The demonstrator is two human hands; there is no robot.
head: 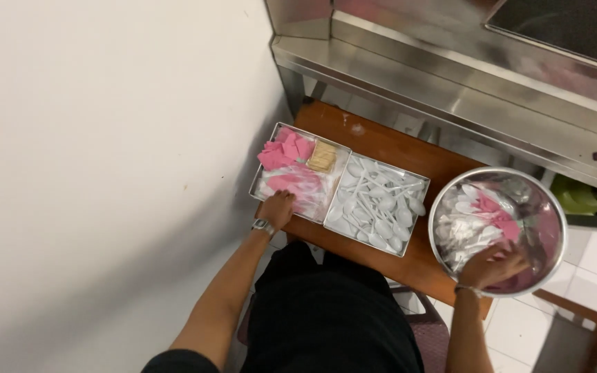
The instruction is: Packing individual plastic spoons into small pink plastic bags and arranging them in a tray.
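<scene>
On the brown wooden table [388,148], the left hand [276,208] rests curled on the square metal tray [262,174] beside it, while the right hand [492,266] pinches light, flimsy plastic packets [461,231] inside the round steel bowl [551,207], best lifted by edges.

From the head camera I see my left hand [277,208] resting on the near edge of a square metal tray [262,170] of pink and clear packets. Beside it sits a second tray [420,222] full of white plastic spoons [376,204]. My right hand [492,266] reaches into a round steel bowl [551,243] on the wooden table [388,141].
</scene>
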